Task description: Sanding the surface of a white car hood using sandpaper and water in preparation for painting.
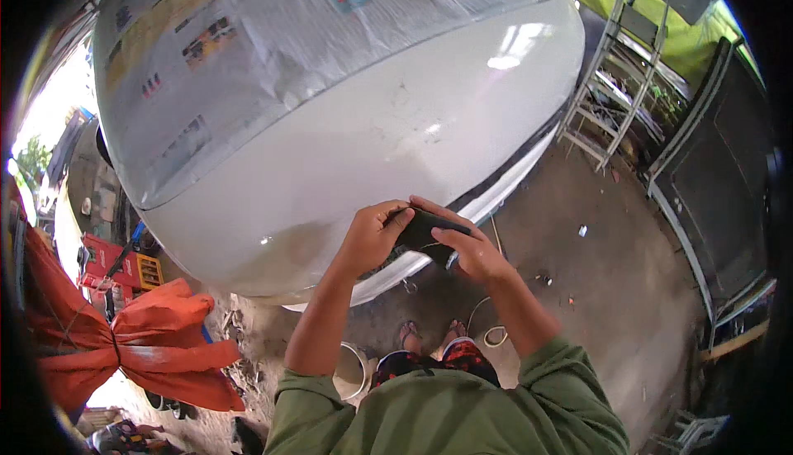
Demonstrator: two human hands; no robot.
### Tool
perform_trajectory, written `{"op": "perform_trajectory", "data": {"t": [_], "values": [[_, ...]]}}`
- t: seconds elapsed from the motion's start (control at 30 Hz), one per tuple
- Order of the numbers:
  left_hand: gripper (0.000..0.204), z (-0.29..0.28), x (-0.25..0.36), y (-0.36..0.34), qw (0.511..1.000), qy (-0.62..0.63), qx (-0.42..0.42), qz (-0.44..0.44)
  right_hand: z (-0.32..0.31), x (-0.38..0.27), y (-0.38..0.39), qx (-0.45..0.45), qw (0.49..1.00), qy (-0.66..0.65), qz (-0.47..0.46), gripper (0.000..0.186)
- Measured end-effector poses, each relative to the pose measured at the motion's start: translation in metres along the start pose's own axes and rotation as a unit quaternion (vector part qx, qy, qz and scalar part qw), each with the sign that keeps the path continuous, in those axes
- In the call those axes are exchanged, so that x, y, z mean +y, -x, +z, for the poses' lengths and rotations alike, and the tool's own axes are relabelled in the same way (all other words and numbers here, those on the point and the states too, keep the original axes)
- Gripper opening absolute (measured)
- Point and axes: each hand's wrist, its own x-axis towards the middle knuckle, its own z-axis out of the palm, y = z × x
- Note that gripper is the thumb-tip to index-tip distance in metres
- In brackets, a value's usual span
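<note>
Between my two hands is a dark, flat sheet that looks like sandpaper. My left hand pinches its left end with thumb and fingers. My right hand grips the other end, thumb across the top and fingers partly hidden behind. The sheet is held in front of me, over the near edge of a white vehicle body. The glossy white panel has grey smudges and dark marks. Sheets of printed paper cover the vehicle's upper part, beyond the bare panel.
A pale bucket stands by my feet, with a looped hose opposite. At the far right are a metal stepladder and a large black panel. Orange tarp and a red crate occupy the left.
</note>
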Motion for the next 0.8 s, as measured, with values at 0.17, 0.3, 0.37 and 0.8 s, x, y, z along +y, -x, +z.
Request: {"op": "perform_trajectory", "data": {"t": [0.17, 0.3, 0.37, 0.8], "values": [[0.030, -0.061, -0.015, 0.023, 0.877, -0.325, 0.314, 0.165, -0.051, -0.023, -0.068, 0.184, 0.733, 0.565, -0.333, 0.062], [0.034, -0.146, -0.037, 0.049, 0.694, -0.558, 0.423, 0.165, -0.065, -0.027, -0.160, 0.285, 0.579, 0.690, -0.328, 0.064], [0.036, -0.161, -0.044, 0.063, 0.670, -0.599, 0.401, 0.174, -0.006, -0.007, -0.192, 0.250, 0.557, 0.744, -0.271, 0.062], [0.038, -0.164, -0.047, 0.055, 0.647, -0.646, 0.367, 0.172, -0.030, 0.000, -0.215, 0.201, 0.499, 0.776, -0.329, 0.053]]}}
